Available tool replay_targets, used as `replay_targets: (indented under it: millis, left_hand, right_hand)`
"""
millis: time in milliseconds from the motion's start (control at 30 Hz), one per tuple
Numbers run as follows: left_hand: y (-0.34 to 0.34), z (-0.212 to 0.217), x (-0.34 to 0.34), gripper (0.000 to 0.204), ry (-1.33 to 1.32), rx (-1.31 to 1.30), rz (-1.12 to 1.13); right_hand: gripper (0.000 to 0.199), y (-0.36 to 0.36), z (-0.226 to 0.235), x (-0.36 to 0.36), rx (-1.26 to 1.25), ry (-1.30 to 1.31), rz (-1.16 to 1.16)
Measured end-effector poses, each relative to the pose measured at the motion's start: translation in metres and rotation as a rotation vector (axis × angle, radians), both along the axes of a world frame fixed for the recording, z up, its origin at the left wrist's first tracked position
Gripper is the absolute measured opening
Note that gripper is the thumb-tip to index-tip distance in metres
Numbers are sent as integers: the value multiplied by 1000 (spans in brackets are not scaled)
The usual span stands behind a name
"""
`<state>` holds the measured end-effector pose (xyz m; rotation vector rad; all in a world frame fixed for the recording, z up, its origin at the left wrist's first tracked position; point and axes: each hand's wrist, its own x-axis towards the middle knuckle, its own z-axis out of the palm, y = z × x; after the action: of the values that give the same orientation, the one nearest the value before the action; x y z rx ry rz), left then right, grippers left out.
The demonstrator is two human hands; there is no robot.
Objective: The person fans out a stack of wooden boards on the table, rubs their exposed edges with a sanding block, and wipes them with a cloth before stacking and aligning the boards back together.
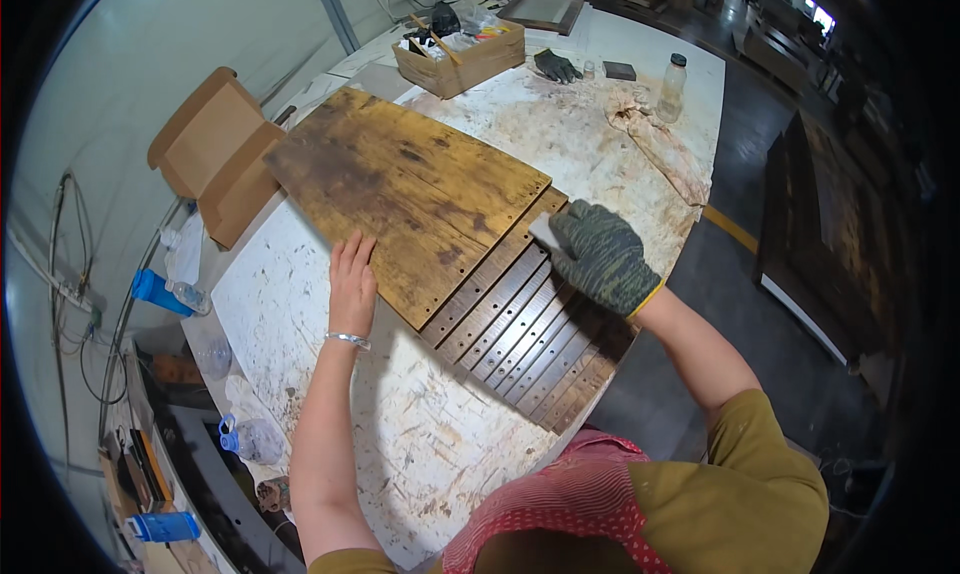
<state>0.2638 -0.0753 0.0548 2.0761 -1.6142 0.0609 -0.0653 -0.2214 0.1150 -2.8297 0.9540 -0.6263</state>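
The top board (410, 194) is honey-brown, streaked with dark grain and blotched almost black toward its far left corner. The lower boards (530, 324) are a deeper brown, dotted with black along their edges. The worn glove (603, 259) is mottled green and charcoal, its cuff edged yellow; the block (543, 232) beneath it looks pale grey, though mostly covered. The counter (400, 454) is white, flecked and smeared with brown. The apron (560, 489) is red with fine pale stripes, the shirt (745, 469) olive.

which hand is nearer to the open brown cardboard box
Left. The bare left hand rests at the left edge of the brown wooden board, the box ahead to its left; the dark-gloved right hand is beyond the board's right edge.
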Motion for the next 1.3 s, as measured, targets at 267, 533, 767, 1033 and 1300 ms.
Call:
replay_targets:
  millis: [267, 533, 767, 1033, 1300]
  left_hand:
    - [-1, 0, -2, 43, -2, -5, 9]
    - [-1, -2, -1, 41, 8, -59, -25]
    - [-3, -3, -2, 41, 12, -58, -22]
    - [0, 3, -5, 41, 39, -45, -6]
    - [1, 0, -3, 41, 47, -68, -14]
  right_hand:
    - [32, 1, 19, 1, 52, 83, -12]
    - [49, -29, 6, -1, 129, 19, -188]
    - [37, 81, 5, 40, -31, -114, 291]
    - [34, 79, -2, 42, -138, -86, 386]
    - [44, 119, 10, 74, 151, -69, 448]
